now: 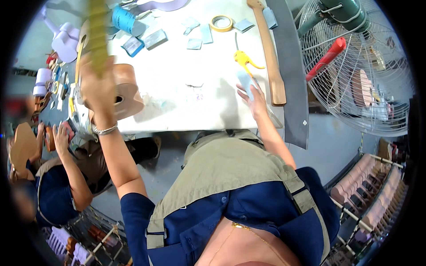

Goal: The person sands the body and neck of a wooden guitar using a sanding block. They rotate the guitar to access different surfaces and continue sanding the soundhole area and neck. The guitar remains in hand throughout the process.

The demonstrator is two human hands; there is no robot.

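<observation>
My left hand (96, 84) is raised at the left of the table, its fingers closed round the lower end of a long olive-yellow strip (98, 33). That strip is smeared and runs up out of the picture; its kind is unclear. Behind and beside this hand is a small wooden instrument body (131, 91) with a round hole; whether the hand touches it I cannot tell. At the table's right side, my right hand (257, 103) holds a light blue piece of sandpaper (245, 80), fingers partly spread. A yellow-handled tool (242, 57) lies just beyond it.
On the white table (177, 111) lie a tape roll (221, 23), several sandpaper pieces (207, 33), a blue cylinder (126, 20) and a wooden neck (268, 48). A caged fan (359, 88) stands right. Another person (62, 181) works at left. Racks (377, 190) hold instrument bodies.
</observation>
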